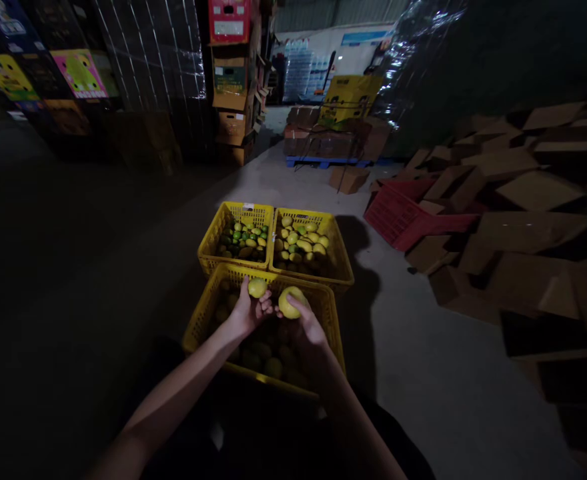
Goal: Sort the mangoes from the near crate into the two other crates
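Above the near yellow crate [199,328], my left hand [247,309] is closed on a small yellow lemon [257,287]. Beside it my right hand [307,321] grips a larger, rounder yellow lemon [292,302], its thumb lying over the top. Shadowed fruit [273,367] fills the lower part of the near crate. Just beyond stand two more yellow crates. The far left crate [208,248] holds mixed green and yellow fruit [248,235]; the far right crate [342,257] holds mostly yellow lemons [303,245].
Flattened and broken cardboard boxes [528,193] pile up on the right, with a red crate [398,213] tipped at their edge. A blue pallet [323,161] carrying boxes stands ahead. Stacked cartons [230,87] rise at the back, and a small carton [348,179] sits on the floor.
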Tool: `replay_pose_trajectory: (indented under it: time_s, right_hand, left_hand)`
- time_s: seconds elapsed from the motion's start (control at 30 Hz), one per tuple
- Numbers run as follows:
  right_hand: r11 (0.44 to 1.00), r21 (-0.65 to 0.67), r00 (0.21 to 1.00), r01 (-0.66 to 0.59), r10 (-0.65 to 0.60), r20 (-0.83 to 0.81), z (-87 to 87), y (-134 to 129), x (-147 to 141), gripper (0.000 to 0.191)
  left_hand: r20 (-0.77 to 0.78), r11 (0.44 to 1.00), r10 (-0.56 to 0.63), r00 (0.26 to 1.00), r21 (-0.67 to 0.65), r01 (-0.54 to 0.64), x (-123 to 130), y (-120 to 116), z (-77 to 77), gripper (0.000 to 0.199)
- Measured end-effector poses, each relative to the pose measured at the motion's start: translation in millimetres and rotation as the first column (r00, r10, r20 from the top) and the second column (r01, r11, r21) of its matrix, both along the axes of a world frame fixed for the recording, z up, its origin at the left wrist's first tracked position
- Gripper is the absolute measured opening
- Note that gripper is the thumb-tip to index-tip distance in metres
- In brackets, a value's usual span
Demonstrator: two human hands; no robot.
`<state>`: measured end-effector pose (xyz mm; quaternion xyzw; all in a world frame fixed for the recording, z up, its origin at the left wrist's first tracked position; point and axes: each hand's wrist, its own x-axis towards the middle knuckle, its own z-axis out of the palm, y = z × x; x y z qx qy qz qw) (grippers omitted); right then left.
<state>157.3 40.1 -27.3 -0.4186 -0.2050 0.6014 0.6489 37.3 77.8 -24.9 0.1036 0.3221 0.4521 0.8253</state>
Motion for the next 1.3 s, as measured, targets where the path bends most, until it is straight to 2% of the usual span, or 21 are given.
replay_pose_trajectory:
  time_s: [0.07,0.13,0.17,0.23,0.3,0.33,0.4,0.5,0.63,0.73,0.83,0.9,0.97,1.07,1.17,1.3]
  right_hand:
    - [1.000,-0.018,1.000,-0.011,0.011,-0.001,5.7,1.0,2.7,0.048]
    - [0.998,0.043,0.991,0.048,-0.053,0.123,10.6,2.4,6.7,0.059]
    - [0.992,0.089,0.972,0.085,-0.102,0.213,12.5,2.9,9.1,0.062]
    - [0.969,0.188,0.896,0.159,-0.221,0.384,15.0,3.6,13.8,0.063]
    - [0.940,0.272,0.801,0.205,-0.321,0.506,15.5,3.7,17.5,0.059]
    - [0.930,0.303,0.767,0.210,-0.349,0.538,15.2,3.6,18.7,0.057]
    - [0.925,0.328,0.750,0.191,-0.354,0.558,14.3,3.0,19.3,0.054]
    - [0.939,0.302,0.796,0.163,-0.307,0.522,16.5,1.4,17.3,0.057]
    - [0.939,0.291,0.786,0.181,-0.316,0.532,26.4,-1.6,13.8,0.055]
    - [0.942,0.294,0.803,0.161,-0.298,0.516,28.3,-2.4,12.7,0.054]
    - [0.948,0.281,0.852,0.150,-0.268,0.450,21.9,-1.2,13.6,0.058]
    - [0.951,0.270,0.876,0.150,-0.254,0.410,17.0,0.5,15.8,0.057]
    - [0.959,0.255,0.897,0.122,-0.216,0.385,15.0,1.9,19.3,0.052]
    - [0.970,0.244,0.938,0.001,-0.085,0.336,19.0,1.6,25.6,0.045]
    - [0.962,0.252,0.965,-0.105,0.037,0.260,26.3,-1.7,30.9,0.041]
    - [0.956,0.261,0.984,-0.136,0.098,0.152,28.2,-4.0,34.9,0.035]
  left_hand:
    - [-0.106,0.993,0.047,0.993,0.111,-0.036,-1.3,-1.1,5.9,0.040]
    - [-0.213,0.956,0.161,0.964,0.275,-0.099,-2.5,-2.2,10.8,0.020]
    - [-0.244,0.919,0.238,0.940,0.370,-0.137,-3.4,-2.7,12.6,0.016]
    - [-0.271,0.825,0.374,0.887,0.534,-0.184,-5.7,-3.5,15.1,0.038]
    - [-0.297,0.762,0.426,0.855,0.627,-0.162,-8.7,-4.4,16.5,0.052]
    - [-0.315,0.747,0.423,0.850,0.653,-0.129,-10.2,-5.0,17.2,0.053]
    - [-0.352,0.728,0.400,0.846,0.683,-0.060,-12.5,-6.6,18.9,0.052]
    - [-0.381,0.693,0.410,0.829,0.721,-0.012,-13.6,-8.8,22.3,0.050]
    - [-0.420,0.646,0.452,0.787,0.762,0.036,-13.5,-8.1,23.4,0.049]
    - [-0.449,0.598,0.494,0.744,0.797,0.084,-14.4,-4.4,18.0,0.051]
    - [-0.485,0.566,0.494,0.722,0.809,0.157,-15.8,0.3,10.7,0.055]
    - [-0.474,0.570,0.455,0.754,0.806,0.163,-16.8,3.0,8.3,0.056]
    - [-0.433,0.605,0.380,0.817,0.785,0.134,-18.4,4.8,9.1,0.054]
    - [-0.366,0.697,0.246,0.897,0.710,0.098,-22.8,5.2,14.3,0.049]
    - [-0.309,0.795,0.118,0.944,0.599,0.096,-28.2,3.4,20.0,0.046]
    - [-0.225,0.863,-0.003,0.974,0.491,0.116,-32.5,1.6,23.6,0.041]
